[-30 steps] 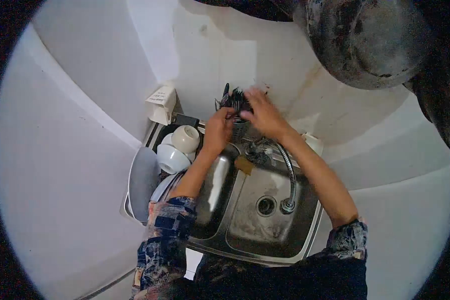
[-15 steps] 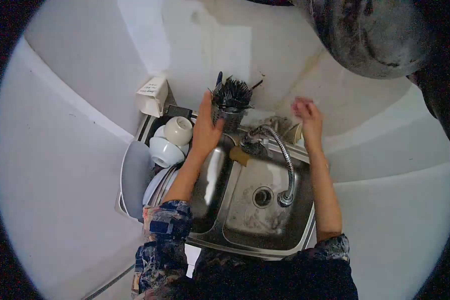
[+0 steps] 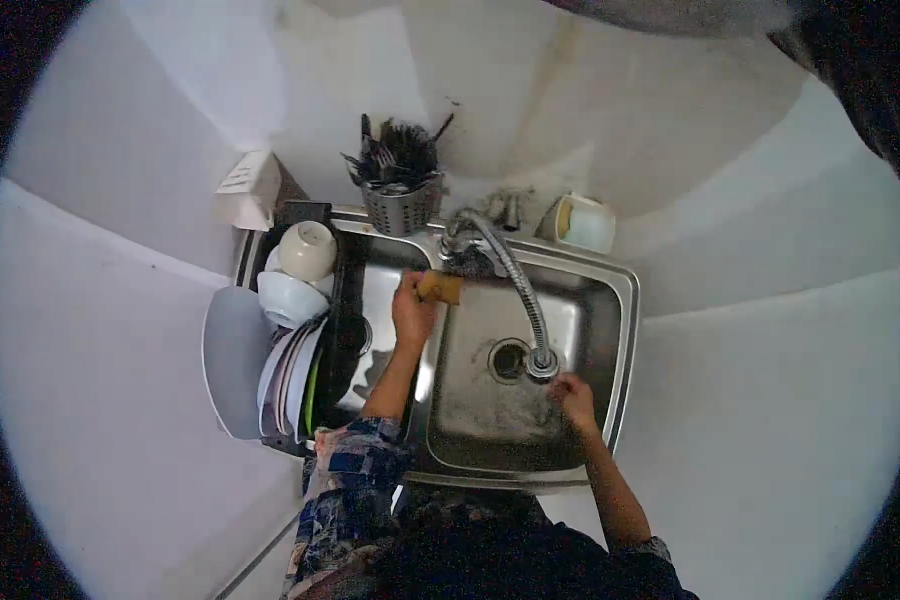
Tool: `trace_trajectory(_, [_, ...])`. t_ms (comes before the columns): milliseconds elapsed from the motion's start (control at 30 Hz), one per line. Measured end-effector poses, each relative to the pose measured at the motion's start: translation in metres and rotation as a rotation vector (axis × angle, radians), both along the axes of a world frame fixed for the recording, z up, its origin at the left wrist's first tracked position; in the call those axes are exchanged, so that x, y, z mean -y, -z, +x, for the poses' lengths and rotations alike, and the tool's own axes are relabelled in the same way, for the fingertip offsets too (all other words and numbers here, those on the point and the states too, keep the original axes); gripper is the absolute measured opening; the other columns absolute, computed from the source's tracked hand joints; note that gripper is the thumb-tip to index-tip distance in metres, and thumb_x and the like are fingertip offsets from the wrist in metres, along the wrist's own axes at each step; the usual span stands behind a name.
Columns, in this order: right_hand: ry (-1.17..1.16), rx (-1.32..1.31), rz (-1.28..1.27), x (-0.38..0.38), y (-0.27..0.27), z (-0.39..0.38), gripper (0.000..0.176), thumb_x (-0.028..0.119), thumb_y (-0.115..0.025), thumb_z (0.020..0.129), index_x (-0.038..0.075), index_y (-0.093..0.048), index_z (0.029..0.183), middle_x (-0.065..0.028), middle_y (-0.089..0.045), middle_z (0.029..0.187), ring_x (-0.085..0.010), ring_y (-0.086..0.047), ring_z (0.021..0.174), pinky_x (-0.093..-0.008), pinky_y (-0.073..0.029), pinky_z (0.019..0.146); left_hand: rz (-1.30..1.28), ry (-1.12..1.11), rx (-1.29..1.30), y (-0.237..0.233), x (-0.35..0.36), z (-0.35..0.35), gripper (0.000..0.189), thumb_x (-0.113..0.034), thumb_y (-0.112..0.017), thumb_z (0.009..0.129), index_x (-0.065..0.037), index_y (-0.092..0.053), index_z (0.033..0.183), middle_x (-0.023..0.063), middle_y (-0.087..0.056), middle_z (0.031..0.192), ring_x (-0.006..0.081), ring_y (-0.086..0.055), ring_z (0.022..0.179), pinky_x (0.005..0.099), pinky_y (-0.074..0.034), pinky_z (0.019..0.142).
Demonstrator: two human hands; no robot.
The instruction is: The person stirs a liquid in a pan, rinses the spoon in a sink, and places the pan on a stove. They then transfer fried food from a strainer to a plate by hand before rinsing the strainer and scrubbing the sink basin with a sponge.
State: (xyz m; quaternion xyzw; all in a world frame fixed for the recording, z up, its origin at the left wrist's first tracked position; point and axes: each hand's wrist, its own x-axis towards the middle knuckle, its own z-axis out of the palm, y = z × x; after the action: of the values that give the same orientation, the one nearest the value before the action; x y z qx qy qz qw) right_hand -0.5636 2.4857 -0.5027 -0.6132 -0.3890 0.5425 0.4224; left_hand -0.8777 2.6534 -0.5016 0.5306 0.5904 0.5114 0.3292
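My left hand (image 3: 413, 312) is closed on a yellow-brown sponge (image 3: 442, 288) over the divider between the two basins. My right hand (image 3: 572, 398) is in the right basin (image 3: 480, 440), just below the head of the flexible faucet (image 3: 518, 275). Its fingers look bent, but they are blurred, and whether they touch the faucet head or hold anything is unclear. The drain (image 3: 509, 360) lies left of the faucet head.
A dish rack at the left holds a cream cup (image 3: 308, 250), white bowls (image 3: 292, 300) and upright plates (image 3: 295, 380). Behind the sink stand a metal cutlery holder (image 3: 400, 208), a white container (image 3: 253, 190) and another container (image 3: 585, 224) at the right.
My left hand has left the cutlery holder and taken hold of the sponge. My right hand has come down from behind the sink to the faucet head. The view has shifted.
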Motion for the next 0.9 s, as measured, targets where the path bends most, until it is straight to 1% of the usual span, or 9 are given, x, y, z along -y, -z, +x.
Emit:
trace_trajectory(167, [-0.245,0.41,-0.16,0.03,0.0,-0.005,0.023,0.022,-0.059,0.088,0.002,-0.064,0.097,-0.0064,-0.065,0.083,-0.0155,-0.062,0.073,-0.0304,-0.051,0.065,-0.092,-0.283,-0.021,-0.031,0.046,0.012,0.021,-0.012,-0.064,0.08,-0.003,-0.048,0.089,0.0099,-0.057,0.082,0.0229,-0.055,0.072,0.0342,-0.045,0.067])
trace_trajectory(267, [-0.313,0.004,-0.239,0.033,-0.011,-0.055,0.034,0.032,-0.059,0.088,0.006,-0.061,0.109,-0.006,-0.064,0.094,-0.0181,-0.062,0.081,-0.0324,-0.051,0.071,-0.106,-0.332,0.22,-0.064,0.103,0.041,0.025,-0.014,-0.065,0.081,-0.004,-0.045,0.093,0.0045,-0.051,0.086,0.0151,-0.051,0.077,0.0306,-0.045,0.066])
trace_trajectory(333, [-0.294,-0.262,-0.278,0.03,-0.013,-0.092,0.038,0.035,-0.058,0.088,0.008,-0.058,0.115,-0.0061,-0.063,0.1,-0.019,-0.061,0.086,-0.0327,-0.05,0.074,-0.23,-0.206,0.71,0.032,0.149,0.052,0.028,-0.015,-0.067,0.081,-0.004,-0.045,0.094,0.004,-0.052,0.086,0.0151,-0.052,0.079,0.0297,-0.045,0.069])
trace_trajectory(400, [0.121,-0.763,-0.306,0.02,-0.04,-0.121,0.042,0.033,-0.059,0.087,0.008,-0.051,0.12,-0.0074,-0.058,0.109,-0.0202,-0.059,0.092,-0.0347,-0.049,0.079,-0.335,-0.115,0.56,-0.027,0.182,0.083,0.029,-0.015,-0.069,0.079,-0.003,-0.048,0.096,0.0062,-0.055,0.089,0.0151,-0.054,0.083,0.0295,-0.045,0.072])
trace_trajectory(533, [0.225,-0.491,-0.37,0.015,-0.056,-0.117,0.034,0.028,-0.059,0.087,0.008,-0.05,0.113,-0.0081,-0.055,0.11,-0.0203,-0.057,0.094,-0.0362,-0.047,0.082,-0.583,0.078,0.189,-0.02,0.201,0.097,0.029,-0.014,-0.07,0.077,-0.002,-0.052,0.096,0.0097,-0.058,0.094,0.0187,-0.056,0.087,0.0335,-0.046,0.071])
trace_trajectory(600, [0.33,-0.452,-0.322,0.018,-0.02,-0.098,0.023,0.023,-0.059,0.086,0.007,-0.051,0.1,-0.0085,-0.056,0.1,-0.0216,-0.058,0.087,-0.0381,-0.049,0.077,-0.277,0.171,-0.148,0.012,0.209,0.105,0.028,-0.015,-0.069,0.076,-0.003,-0.056,0.099,0.012,-0.061,0.093,0.0236,-0.059,0.086,0.0368,-0.048,0.067])
trace_trajectory(700, [0.452,-0.443,-0.4,0.04,0.083,-0.04,0.025,0.022,-0.06,0.085,0.005,-0.049,0.1,-0.0114,-0.058,0.099,-0.023,-0.059,0.087,-0.0396,-0.051,0.072,-0.349,0.077,-0.219,-0.037,0.185,0.104,0.029,-0.02,-0.067,0.08,-0.005,-0.057,0.103,0.0126,-0.062,0.095,0.0276,-0.06,0.087,0.0375,-0.048,0.071])
trace_trajectory(800, [0.243,-0.524,-0.386,0.037,0.071,-0.014,0.028,0.019,-0.064,0.081,0.003,-0.049,0.098,-0.0142,-0.059,0.097,-0.0247,-0.061,0.086,-0.0394,-0.053,0.069,-0.433,-0.109,0.266,0.029,0.14,0.083,0.026,-0.025,-0.063,0.085,-0.006,-0.058,0.102,0.0102,-0.062,0.094,0.0248,-0.06,0.087,0.0347,-0.048,0.075])
trace_trajectory(900, [0.2,-0.563,-0.41,0.029,0.014,-0.021,0.028,0.015,-0.067,0.079,0.001,-0.051,0.097,-0.0158,-0.06,0.097,-0.0268,-0.062,0.086,-0.0371,-0.054,0.07,-0.283,-0.039,0.429,-0.066,0.081,0.078,0.021,-0.025,-0.054,0.09,-0.005,-0.057,0.099,0.0084,-0.061,0.094,0.0232,-0.06,0.087,0.033,-0.049,0.079])
